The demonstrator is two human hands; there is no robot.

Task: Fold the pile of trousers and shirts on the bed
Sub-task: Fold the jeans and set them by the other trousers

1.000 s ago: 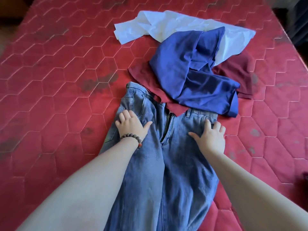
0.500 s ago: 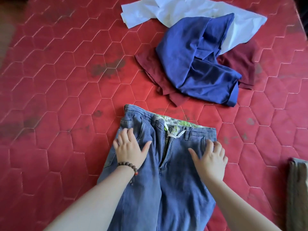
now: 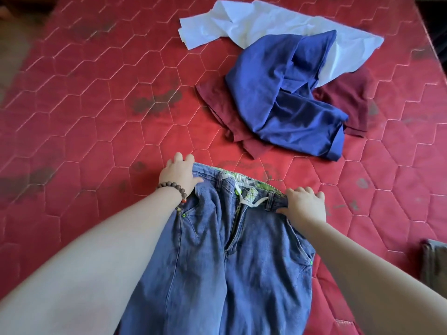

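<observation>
Blue jeans (image 3: pixel 217 262) lie face up on the red bed (image 3: pixel 84 122), fly open, waistband towards the far side. My left hand (image 3: pixel 177 174), with a bead bracelet on the wrist, grips the waistband's left corner, thumb on the denim. My right hand (image 3: pixel 303 206) grips the waistband's right corner in the same way. Beyond the jeans lies a pile: a blue garment (image 3: pixel 287 93) on top of a dark red garment (image 3: pixel 343 97) and a white shirt (image 3: pixel 242 22).
The red quilted mattress has dark stains on its left half (image 3: pixel 154 102). A grey-brown folded cloth (image 3: pixel 435 262) shows at the right edge. The bed's far right edge (image 3: pixel 433 39) drops to a dark floor.
The jeans have been pulled away from the pile towards me. Both hands have moved from lying flat on the hips up to the waistband corners, now gripping them.
</observation>
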